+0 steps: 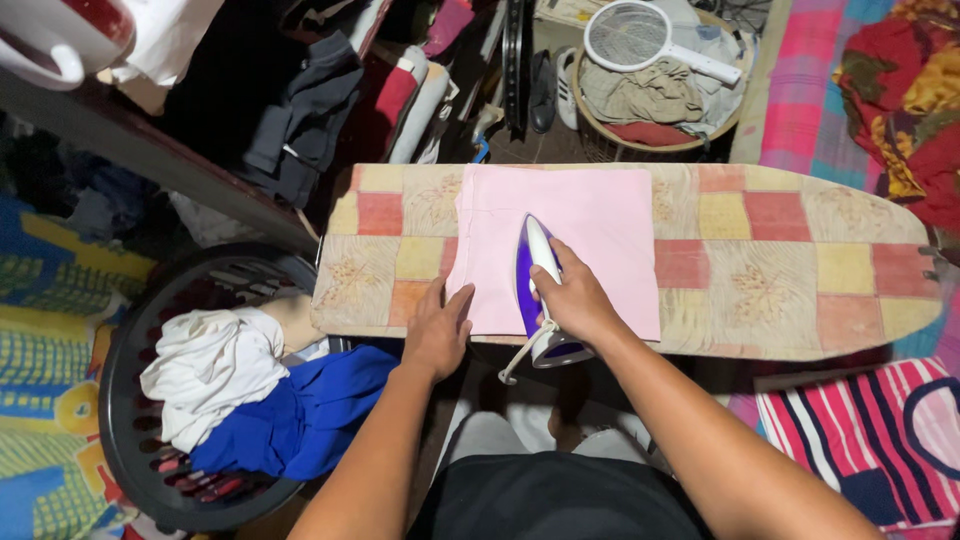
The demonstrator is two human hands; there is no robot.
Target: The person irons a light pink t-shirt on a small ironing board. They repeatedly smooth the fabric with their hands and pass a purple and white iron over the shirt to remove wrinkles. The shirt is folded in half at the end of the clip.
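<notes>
A pink cloth [590, 215] lies flat on an ironing board [780, 260] with a checked cover of red, yellow and beige squares. My right hand [575, 300] grips the handle of a purple and white iron [535, 265], which rests on the cloth's near half with its tip pointing away from me. My left hand [437, 325] presses flat on the board's near edge, its fingertips touching the cloth's lower left corner.
A dark round laundry basket [140, 440] at the lower left holds white [210, 370] and blue [310, 415] clothes. A round basket [650, 100] beyond the board holds clothes and a racket-shaped swatter. Striped fabric [870, 430] lies at the lower right, piled clothes at the back left.
</notes>
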